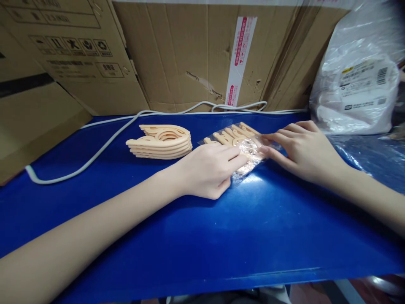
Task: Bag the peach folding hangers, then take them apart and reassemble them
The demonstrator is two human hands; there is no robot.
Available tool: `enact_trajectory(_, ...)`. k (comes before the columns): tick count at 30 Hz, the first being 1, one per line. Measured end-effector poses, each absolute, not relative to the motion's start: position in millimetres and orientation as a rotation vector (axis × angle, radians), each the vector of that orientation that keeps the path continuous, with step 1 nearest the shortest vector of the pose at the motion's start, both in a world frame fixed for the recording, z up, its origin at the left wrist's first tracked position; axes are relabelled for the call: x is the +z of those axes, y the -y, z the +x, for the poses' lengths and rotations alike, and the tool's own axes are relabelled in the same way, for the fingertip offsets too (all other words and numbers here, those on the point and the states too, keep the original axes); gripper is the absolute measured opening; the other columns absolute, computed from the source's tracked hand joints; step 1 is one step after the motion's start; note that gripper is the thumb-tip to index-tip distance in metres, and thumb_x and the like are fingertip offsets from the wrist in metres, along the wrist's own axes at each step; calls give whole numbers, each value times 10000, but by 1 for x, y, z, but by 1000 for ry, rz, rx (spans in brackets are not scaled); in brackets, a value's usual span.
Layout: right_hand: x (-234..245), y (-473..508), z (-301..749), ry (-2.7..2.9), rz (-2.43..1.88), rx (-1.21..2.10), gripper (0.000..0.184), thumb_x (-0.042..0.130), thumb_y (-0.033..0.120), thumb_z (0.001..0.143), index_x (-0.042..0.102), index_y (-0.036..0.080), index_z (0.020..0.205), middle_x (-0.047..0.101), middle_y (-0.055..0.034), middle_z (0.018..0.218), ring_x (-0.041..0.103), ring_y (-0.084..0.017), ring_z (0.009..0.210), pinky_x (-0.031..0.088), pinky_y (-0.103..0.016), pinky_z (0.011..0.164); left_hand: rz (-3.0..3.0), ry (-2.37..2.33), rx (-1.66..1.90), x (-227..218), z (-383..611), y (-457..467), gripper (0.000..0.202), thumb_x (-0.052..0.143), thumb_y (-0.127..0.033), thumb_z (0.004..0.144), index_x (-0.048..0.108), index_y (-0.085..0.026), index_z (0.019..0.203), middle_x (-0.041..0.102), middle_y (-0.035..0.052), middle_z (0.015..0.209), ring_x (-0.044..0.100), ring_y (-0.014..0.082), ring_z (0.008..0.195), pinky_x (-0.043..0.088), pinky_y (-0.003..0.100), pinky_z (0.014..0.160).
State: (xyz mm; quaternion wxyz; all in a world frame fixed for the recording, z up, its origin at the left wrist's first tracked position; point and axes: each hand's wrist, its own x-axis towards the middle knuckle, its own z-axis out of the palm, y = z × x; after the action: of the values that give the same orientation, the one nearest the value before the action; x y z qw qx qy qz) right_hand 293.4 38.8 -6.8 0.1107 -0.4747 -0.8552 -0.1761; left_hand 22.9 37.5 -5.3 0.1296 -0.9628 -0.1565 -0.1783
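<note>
In the head view, a clear plastic bag of beige plastic pieces lies on the blue worktop, beside a matching stack; the left hand curls its fingers over it, clamped or not I cannot tell; the right hand touches its right end, thumb and forefinger slightly apart

Two hands, one small packet, one beige stack.
</note>
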Motion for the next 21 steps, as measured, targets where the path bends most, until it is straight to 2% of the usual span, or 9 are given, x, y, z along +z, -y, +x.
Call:
enact_trajectory(3, -7, -41, 287, 2521, -1373, -526, 547, 309, 553, 1000, 714, 208, 1125, 728, -139, 893, 626, -328, 876, 380, -520, 905, -2770, 501, -537, -7, 26, -35, 291, 488, -141, 916, 606, -101, 1179, 709, 89, 1038, 681, 218, 889, 502, 315, 744)
enact_trajectory(6, -5, -55, 282, 2588, -1319, -538, 576, 255, 516, 1024, 732, 197, 1058, 731, -136, 895, 634, -317, 887, 396, -501, 909, -2710, 600, -531, -11, 33, -30, 318, 495, -97, 916, 597, -73, 1217, 716, 106, 1076, 689, 221, 974, 526, 306, 817)
enact_trajectory(9, -2, -78, 280, 2652, -1259, -523, 618, 210, 518, 1032, 736, 195, 1000, 735, -132, 923, 649, -299, 900, 415, -481, 921, -2651, 750, -510, -13, 45, -22, 345, 483, -39, 886, 610, -46, 1207, 721, 130, 1080, 702, 239, 961, 556, 329, 812)
enact_trajectory(11, 0, -95, 279, 2689, -1251, -507, 635, 218, 555, 1023, 737, 193, 985, 739, -136, 949, 655, -298, 913, 421, -483, 926, -2656, 863, -477, -13, 54, -17, 335, 485, -60, 888, 628, -16, 1187, 729, 158, 1052, 713, 260, 932, 571, 350, 799)
enact_trajectory(13, 0, -111, 277, 2723, -1270, -520, 624, 265, 585, 1008, 738, 179, 1000, 741, -150, 976, 653, -312, 938, 429, -489, 905, -2691, 961, -438, -13, 63, -12, 356, 497, -146, 923, 628, 18, 1210, 720, 209, 1123, 706, 295, 1031, 565, 375, 887)
enact_trajectory(15, 0, -127, 275, 2754, -1289, -562, 593, 310, 576, 1001, 732, 163, 1047, 739, -157, 1000, 647, -317, 962, 430, -481, 894, -2742, 1043, -371, -13, 72, -11, 474, 491, -268, 969, 578, 51, 1310, 639, 262, 1314, 621, 335, 1239, 495, 407, 1048)
enact_trajectory(17, -1, -144, 273, 2772, -1305, -591, 555, 336, 547, 1003, 716, 161, 1127, 734, -153, 1040, 641, -309, 985, 424, -465, 901, -2777, 1120, -279, -15, 80, -14, 599, 462, -357, 999, 474, 64, 1426, 492, 282, 1478, 472, 354, 1399, 366, 451, 1177)
enact_trajectory(19, 0, -160, 270, 2777, -1351, -582, 537, 355, 514, 1002, 690, 151, 1212, 714, -170, 1117, 625, -323, 1034, 419, -460, 900, -2782, 1201, -215, -17, 89, -21, 662, 430, -394, 1019, 373, 61, 1496, 364, 284, 1561, 345, 361, 1477, 257, 496, 1230)
enact_trajectory(21, 3, -176, 267, 2796, -1397, -556, 547, 355, 484, 998, 675, 119, 1251, 672, -211, 1198, 591, -357, 1092, 420, -463, 880, -2762, 1294, -196, -19, 97, -31, 677, 404, -398, 1033, 309, 56, 1527, 274, 280, 1601, 255, 362, 1513, 220, 514, 1240)
